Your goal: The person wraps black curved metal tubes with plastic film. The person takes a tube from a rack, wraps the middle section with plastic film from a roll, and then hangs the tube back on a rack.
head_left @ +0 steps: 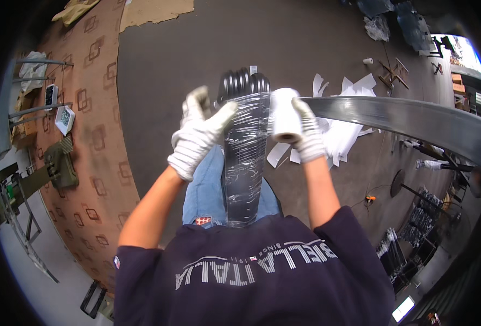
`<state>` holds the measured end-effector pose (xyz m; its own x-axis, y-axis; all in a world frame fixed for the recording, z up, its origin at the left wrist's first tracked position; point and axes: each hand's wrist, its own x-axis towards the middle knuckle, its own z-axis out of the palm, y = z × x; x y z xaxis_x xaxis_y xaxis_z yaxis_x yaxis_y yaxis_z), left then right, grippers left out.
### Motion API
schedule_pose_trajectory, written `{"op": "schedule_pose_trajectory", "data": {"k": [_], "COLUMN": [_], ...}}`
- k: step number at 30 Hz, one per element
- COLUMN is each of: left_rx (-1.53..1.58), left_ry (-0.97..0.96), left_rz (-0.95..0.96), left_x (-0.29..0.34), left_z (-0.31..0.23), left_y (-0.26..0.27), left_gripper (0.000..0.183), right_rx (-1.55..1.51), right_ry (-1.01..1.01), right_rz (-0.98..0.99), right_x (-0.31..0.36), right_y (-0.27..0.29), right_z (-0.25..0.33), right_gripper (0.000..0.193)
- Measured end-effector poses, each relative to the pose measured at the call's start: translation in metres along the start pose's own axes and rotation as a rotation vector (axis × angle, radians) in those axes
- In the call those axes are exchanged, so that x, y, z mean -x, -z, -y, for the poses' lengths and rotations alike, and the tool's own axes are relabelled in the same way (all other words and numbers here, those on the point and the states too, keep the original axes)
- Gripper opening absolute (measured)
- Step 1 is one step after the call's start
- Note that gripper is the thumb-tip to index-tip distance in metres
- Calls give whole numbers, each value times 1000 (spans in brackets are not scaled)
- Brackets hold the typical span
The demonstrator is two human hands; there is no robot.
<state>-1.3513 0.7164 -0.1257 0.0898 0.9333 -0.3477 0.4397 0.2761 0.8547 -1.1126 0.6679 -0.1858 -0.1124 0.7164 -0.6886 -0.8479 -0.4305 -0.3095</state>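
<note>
A bundle of black metal tubes with rounded, bent ends (242, 81) extends away from my body between my legs. Clear stretch film (246, 141) is wound round it, with shiny creases. In my right hand (309, 133), gloved in white, is a white roll of stretch film (286, 115), tilted upright against the bundle's right side. The fingers are closed round the roll's right side. My left hand (197, 133), also in a white glove, is at the bundle's left with its fingers apart. Its thumb tip reaches the bundle's edge; whether it touches, I cannot tell.
A long grey metal bar (392, 111) runs from behind the roll to the right. White sheets (343, 133) lie scattered on the dark floor beneath it. Patterned brown flooring (96, 179) lies at left, near a white tray (65, 119). Wrapped black parts (422, 220) stand at right.
</note>
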Motion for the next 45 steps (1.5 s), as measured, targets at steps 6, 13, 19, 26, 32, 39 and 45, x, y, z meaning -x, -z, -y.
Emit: {"op": "schedule_pose_trajectory", "data": {"k": [6,13,19,26,32,39,45], "left_rx": [520,823,544,57,62,-109,71], "left_ry": [-96,515,496,32,122,-310,-209], "left_rz": [30,-42,212,277,546,856,264], "left_x": [10,-4,-18,-32,-84,-151,-108], "left_z": [79,74,30,-63,-95,-12,54], "left_y": [-17,81,150,86,52,-24,-32], "left_gripper": [49,38,47,44,52,51,46], "right_rx": [-134,-106,209,400,499,241,-65], "right_ry": [-101,-382,-260,204,93,72,-132], "right_rz": [254,369,287,208,-2,-54,151], "right_x": [-102,-118,-96,-23,-8,-23,-63], "right_y": [-34,-90,-93,-169,-174,-71,9], "right_z": [-139,-188,-134,-13,46,45,-72], "right_gripper": [35,32,30,30,42,44,36]}}
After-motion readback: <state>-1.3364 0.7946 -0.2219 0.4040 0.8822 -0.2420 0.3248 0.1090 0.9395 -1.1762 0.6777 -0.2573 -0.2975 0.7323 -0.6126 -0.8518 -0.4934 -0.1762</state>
